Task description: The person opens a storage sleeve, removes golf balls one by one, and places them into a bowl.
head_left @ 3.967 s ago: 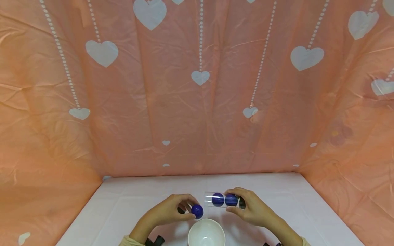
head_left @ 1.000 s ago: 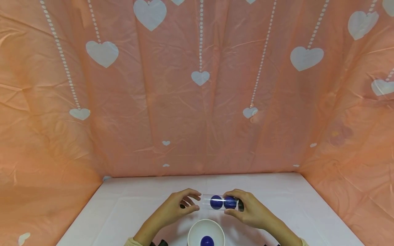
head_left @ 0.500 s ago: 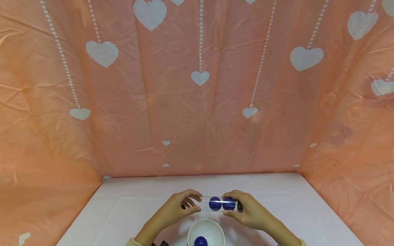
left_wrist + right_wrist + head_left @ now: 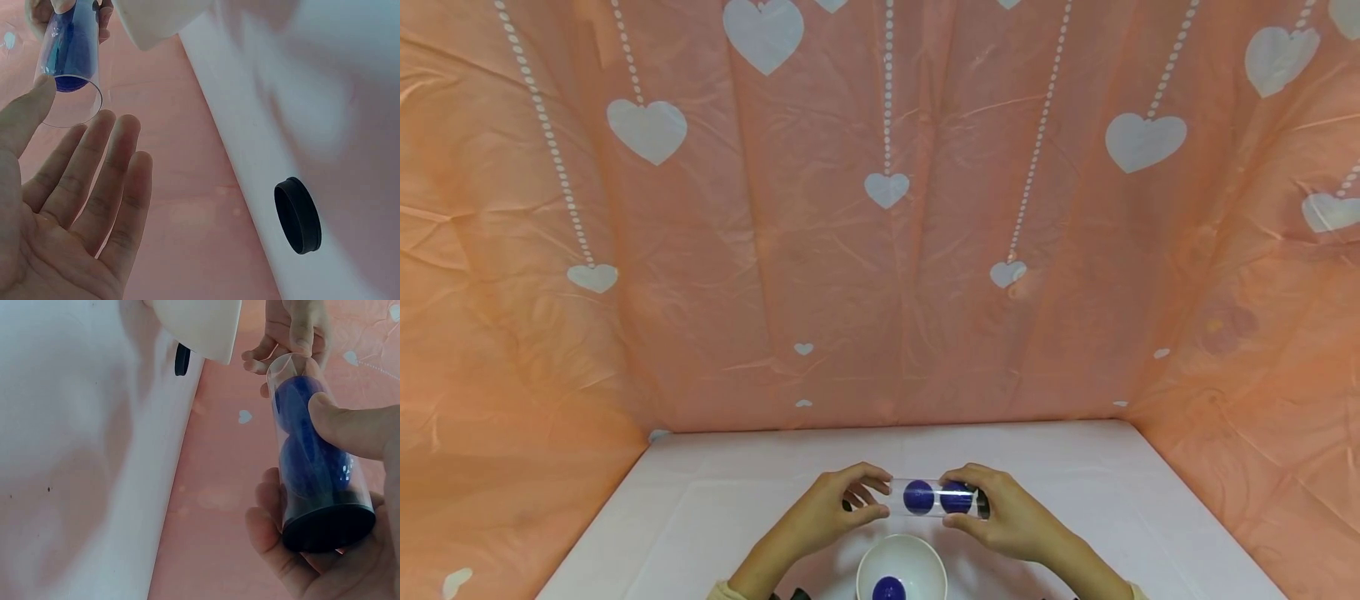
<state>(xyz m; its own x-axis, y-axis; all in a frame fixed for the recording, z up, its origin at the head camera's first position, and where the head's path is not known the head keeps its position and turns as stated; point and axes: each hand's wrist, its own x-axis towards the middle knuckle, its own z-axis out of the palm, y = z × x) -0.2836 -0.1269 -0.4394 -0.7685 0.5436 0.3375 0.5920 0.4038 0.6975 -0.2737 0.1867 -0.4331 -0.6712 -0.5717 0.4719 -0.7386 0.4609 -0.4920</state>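
A clear plastic tube (image 4: pixel 897 497) lies sideways above the bowl, with two dark blue balls (image 4: pixel 918 497) inside it. My right hand (image 4: pixel 1011 517) grips its black-capped end (image 4: pixel 328 530), thumb on one side and fingers round the other. At the tube's uncapped end is my left hand (image 4: pixel 827 510), its fingers only loosely bent and its thumb tip at the rim; no ball is in its palm (image 4: pixel 56 250). Below the tube stands a white bowl (image 4: pixel 925 560) holding one blue ball (image 4: pixel 889 588), cut off by the frame's lower edge.
A loose black cap (image 4: pixel 299 215) lies on the white tabletop (image 4: pixel 737 467) in the left wrist view. Orange-pink sheeting (image 4: pixel 820 250) printed with white hearts rises behind the table and along both sides.
My left hand released a blue ball into the bowl, where it rolled left, and came to the tube's uncapped end. Inside the tube, the front ball has slid slightly left.
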